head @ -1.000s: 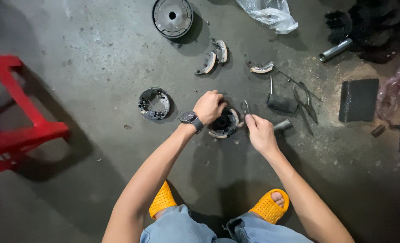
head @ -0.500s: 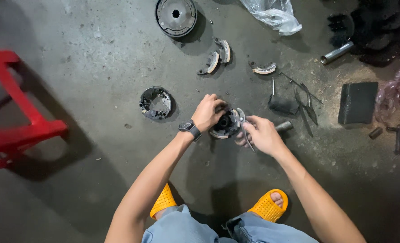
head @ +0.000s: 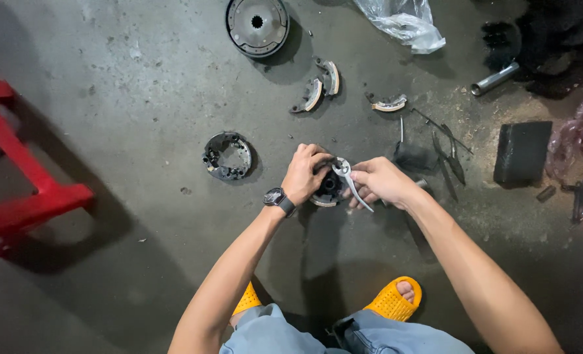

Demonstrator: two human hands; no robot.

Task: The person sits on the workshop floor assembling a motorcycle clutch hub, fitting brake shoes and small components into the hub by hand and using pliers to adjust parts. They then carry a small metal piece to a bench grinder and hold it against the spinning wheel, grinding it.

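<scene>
Clutch hub (head: 327, 190) sits on the floor (head: 108, 144) between your hands, your left hand (head: 304, 172) curled over its top and your right hand (head: 382, 180) closed around pliers (head: 350, 182) whose tips rest on it. Three shoes (head: 322, 85) already lie loose beyond it, near a drum (head: 257, 25) and a second hub (head: 226, 156). By my reading, stripping is well along, with this hub not yet finished.
</scene>
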